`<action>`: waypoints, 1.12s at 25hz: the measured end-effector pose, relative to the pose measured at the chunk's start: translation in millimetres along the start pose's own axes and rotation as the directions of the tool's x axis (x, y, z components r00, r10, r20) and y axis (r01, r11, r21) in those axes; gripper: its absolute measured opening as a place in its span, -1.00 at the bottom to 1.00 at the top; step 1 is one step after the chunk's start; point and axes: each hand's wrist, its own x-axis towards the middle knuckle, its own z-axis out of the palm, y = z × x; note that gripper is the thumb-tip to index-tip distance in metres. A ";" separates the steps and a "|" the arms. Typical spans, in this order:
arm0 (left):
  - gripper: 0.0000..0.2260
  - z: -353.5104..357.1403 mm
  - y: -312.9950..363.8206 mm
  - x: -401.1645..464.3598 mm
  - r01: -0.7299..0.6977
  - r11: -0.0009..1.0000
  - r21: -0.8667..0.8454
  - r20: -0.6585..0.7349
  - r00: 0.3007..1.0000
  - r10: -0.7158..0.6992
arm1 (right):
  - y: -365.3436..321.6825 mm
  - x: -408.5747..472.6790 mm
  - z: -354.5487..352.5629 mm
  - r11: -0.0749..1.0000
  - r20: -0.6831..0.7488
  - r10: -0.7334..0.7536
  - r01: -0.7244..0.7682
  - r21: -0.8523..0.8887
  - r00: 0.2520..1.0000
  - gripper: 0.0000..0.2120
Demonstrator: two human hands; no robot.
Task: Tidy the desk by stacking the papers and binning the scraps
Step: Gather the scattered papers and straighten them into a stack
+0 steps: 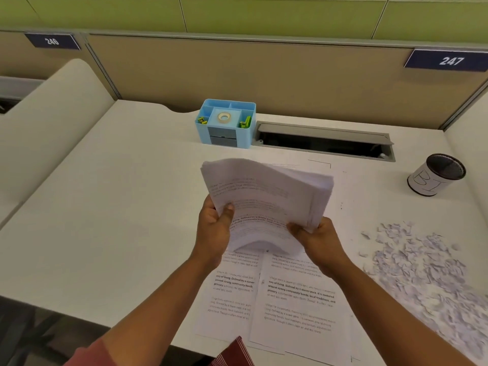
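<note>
A thick stack of printed papers (pixel 266 196) is held up above the desk, bowed and fanned along its right edge. My left hand (pixel 215 228) grips its lower left corner with the thumb on top. My right hand (pixel 317 237) grips the lower right corner. Beneath the stack, more printed sheets (pixel 293 299) lie flat and overlapping on the white desk (pixel 118 207). A wide heap of torn paper scraps (pixel 422 270) spreads over the desk's right side. A black mesh bin (pixel 437 174) with a paper label stands at the far right.
A light blue desk organiser (pixel 227 125) with a tape roll and clips stands at the back centre. Right of it is an open grey cable tray (pixel 324 140). Beige partition panels close the back and sides. A striped red cloth (pixel 235 352) shows at the bottom edge.
</note>
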 end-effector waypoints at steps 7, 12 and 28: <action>-0.73 3.4 -7.9 -12.4 0.069 0.987 -0.146 0.026 0.997 -0.066 | 11.1 0.3 5.5 1.000 0.008 -0.002 0.003 -0.023 1.000 -0.63; -0.67 -2.0 -22.1 -11.1 0.084 0.996 0.036 0.055 0.995 -0.086 | 18.0 4.4 4.6 0.999 0.034 0.034 -0.035 0.029 0.999 -0.58; -0.72 -20.8 -44.8 8.7 0.391 0.910 0.134 0.190 0.892 -0.411 | 42.6 2.0 -28.0 0.924 0.181 0.262 -0.301 0.235 0.948 -0.66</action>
